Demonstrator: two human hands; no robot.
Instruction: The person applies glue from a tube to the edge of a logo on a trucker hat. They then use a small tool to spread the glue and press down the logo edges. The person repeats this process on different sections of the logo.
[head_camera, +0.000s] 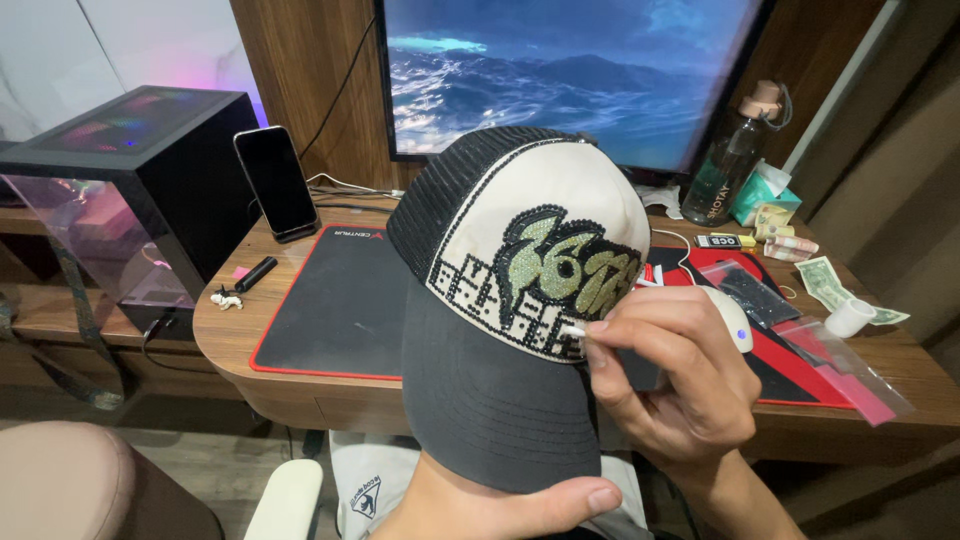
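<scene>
Your left hand (500, 505) comes up from below and grips the dark grey brim of the black mesh-backed trucker cap with a cream front panel (520, 290), thumb lying across the brim's underside edge, so the cap is propped up in front of you over the near edge of the desk with its decorated front turned toward your face. That hold keeps the panel steady and tilted for close work. Your right hand (675, 385) is closed around a thin white stick-like tool (577, 331), pinched between thumb and fingertips like a pen, and its tip touches the lower right part of the panel, right at the edge of the green and black rhinestone design (560, 270); the short grip near the tip looks suited to fine placement. Behind the cap, the rounded wooden desk (225, 330) carries a black desk mat with a red border (330, 300), and to your right lie small clear plastic zip bags (850, 365) and a small white cup (850, 317), near your working hand. Further back stand a dark phone propped upright (276, 182), a glass-sided computer case (120, 190), a large monitor showing a blue sea scene (570, 70) and a clear drinking bottle (735, 160).
</scene>
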